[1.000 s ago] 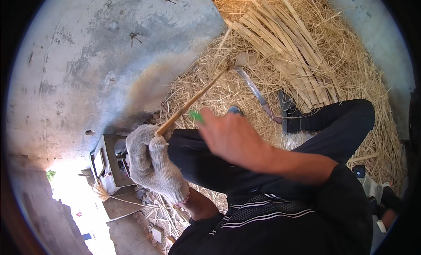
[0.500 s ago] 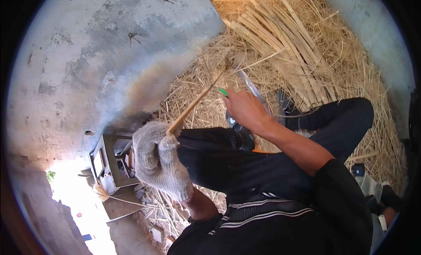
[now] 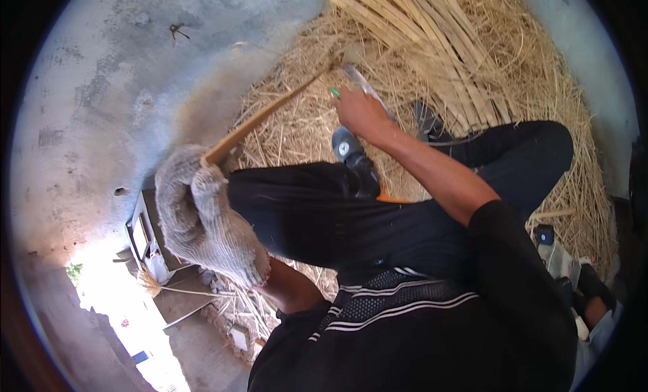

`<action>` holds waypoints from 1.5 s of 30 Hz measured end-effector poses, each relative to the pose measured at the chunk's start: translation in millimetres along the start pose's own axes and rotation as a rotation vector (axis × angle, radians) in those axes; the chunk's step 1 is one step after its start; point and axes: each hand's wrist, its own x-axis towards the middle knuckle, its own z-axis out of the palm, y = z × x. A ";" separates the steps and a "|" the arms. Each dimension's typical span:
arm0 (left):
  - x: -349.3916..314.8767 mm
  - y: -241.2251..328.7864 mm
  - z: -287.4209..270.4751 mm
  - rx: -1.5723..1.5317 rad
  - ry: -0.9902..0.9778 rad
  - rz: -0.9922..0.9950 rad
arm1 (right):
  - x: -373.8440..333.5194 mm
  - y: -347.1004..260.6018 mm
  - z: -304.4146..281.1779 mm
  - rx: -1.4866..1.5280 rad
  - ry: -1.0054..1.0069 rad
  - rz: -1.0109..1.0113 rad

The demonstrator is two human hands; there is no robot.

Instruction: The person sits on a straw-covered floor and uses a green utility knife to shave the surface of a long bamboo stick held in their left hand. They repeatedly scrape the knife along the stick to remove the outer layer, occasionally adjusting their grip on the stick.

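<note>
My left hand (image 3: pixel 192 203), in a grey knitted glove, is closed around the thick end of a long bamboo strip (image 3: pixel 260 117). The strip slants up and away to the right, narrowing to a dark, thin far end. My bare right hand (image 3: pixel 362 113) is closed near that far end. A long metal blade (image 3: pixel 366 84) shows just beyond its knuckles, and a small green piece (image 3: pixel 334 92) sticks out at its fingers. The blade seems to belong to a knife in this hand; its handle is mostly hidden.
Split bamboo strips (image 3: pixel 432 48) lie piled on loose straw (image 3: pixel 540 88) at the far right. My black-trousered legs (image 3: pixel 297 203) are bent in front of me, with a dark shoe (image 3: pixel 344 148) between. A concrete wall (image 3: pixel 101 88) rises at left, near a wooden frame (image 3: pixel 145 223).
My left hand has moved left and up with the bamboo strip, and more of the strip shows. The right hand and blade have shifted up and slightly left; the whole view has shifted too.
</note>
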 end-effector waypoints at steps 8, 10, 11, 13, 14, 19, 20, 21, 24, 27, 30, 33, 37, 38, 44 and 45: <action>-3.8 -9.8 -17.9 -0.111 -0.131 0.004 | 7.3 -23.9 -12.8 0.129 -0.031 -0.041; -4.1 -6.4 -19.5 -0.046 -0.187 0.032 | 11.8 -10.6 -4.6 0.094 -0.042 -0.016; -3.7 -6.9 -20.2 -0.011 -0.213 0.048 | 14.9 -5.5 -4.2 0.078 -0.061 -0.009; -4.1 -6.4 -17.7 -0.077 -0.220 0.052 | 17.4 -1.1 1.7 0.049 -0.079 -0.004; -2.8 -8.3 -15.8 -0.114 -0.222 0.059 | 14.7 -3.6 3.9 0.033 -0.071 -0.006; 6.1 -2.5 -11.0 0.169 -0.330 0.222 | 42.5 129.3 65.3 -0.189 -0.348 0.573; 6.9 -5.9 -2.9 0.101 -0.256 0.157 | 35.6 199.4 78.5 -0.230 -0.280 0.661; 4.7 -11.1 -22.7 0.168 -0.135 0.096 | 34.8 160.5 76.2 -0.210 -0.290 0.565; 14.6 -18.5 -26.1 0.108 0.043 -0.048 | 12.7 190.2 76.0 -0.272 -0.491 0.473; 21.2 -21.8 -14.1 0.182 0.241 -0.090 | 25.8 162.3 34.5 -0.240 -0.869 0.436; 18.7 -12.3 -5.0 0.043 0.124 -0.008 | 34.5 96.6 -35.8 -0.098 -0.846 0.367; 5.1 -6.6 -2.3 -0.035 0.112 -0.022 | 0.7 -0.6 -117.7 0.158 -0.573 -0.107; -3.9 -1.6 -1.9 -0.093 0.099 -0.020 | -65.8 -95.5 -174.7 0.469 -0.321 -0.415; -3.9 0.6 -1.0 -0.074 0.066 -0.030 | -76.0 -108.9 -178.9 0.531 -0.287 -0.431; -1.7 10.6 -11.2 0.095 -0.128 0.070 | -96.9 -125.4 -164.5 0.344 -0.123 -0.283; -0.9 12.0 -14.7 0.142 -0.144 0.104 | -100.0 -127.5 -167.2 0.342 -0.147 -0.285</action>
